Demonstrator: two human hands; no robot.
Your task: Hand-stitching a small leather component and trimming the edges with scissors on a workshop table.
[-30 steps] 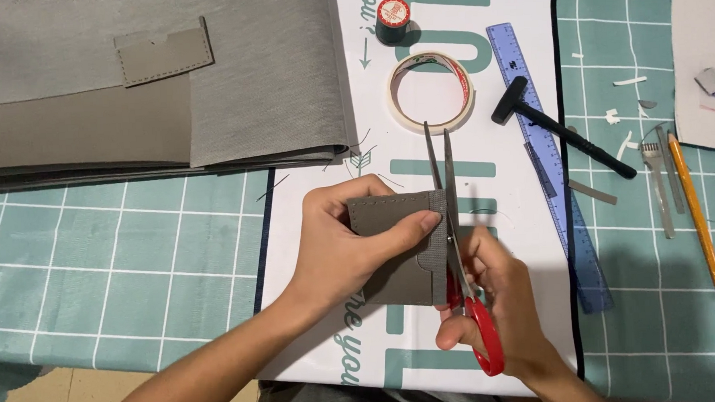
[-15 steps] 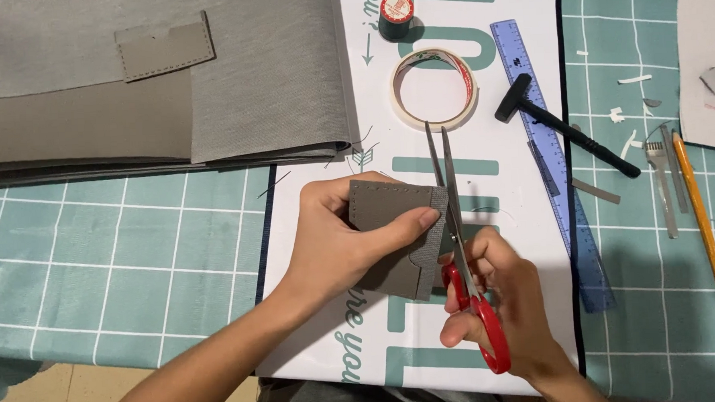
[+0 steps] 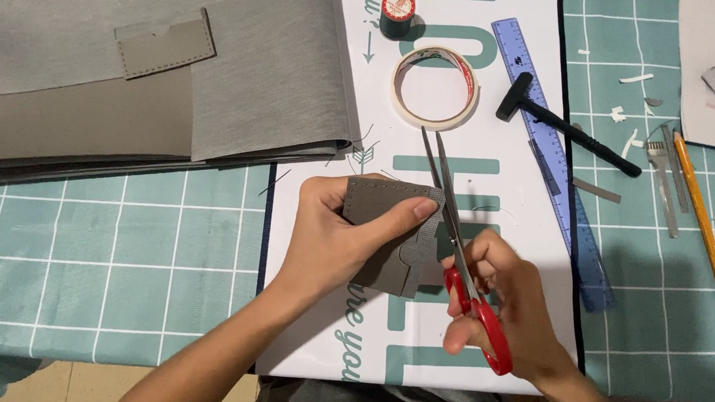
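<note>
We see the left hand holding a small grey leather piece above a white printed sheet on the desk, its grip closed on the piece with the thumb lying across the top face and the fingers curled underneath. The piece sits near the middle of the view, just near of the roll of masking tape, and a row of stitch holes runs along its far edge. The right hand has its grip closed through the red handles of a pair of scissors, whose long blades point away from us and stand only slightly apart, running along the right edge of the leather piece and touching it. To the far left lies a stack of grey material sheets with a small stitched grey pocket resting on top. A spool of thread with a red top stands at the far edge of the sheet, just beyond the tape. Right of the tape lie a blue transparent ruler and a black hammer that crosses it. Further right, on the teal grid mat, lie a metal pronged tool and an orange pencil, side by side, with white scraps scattered just beyond them.
</note>
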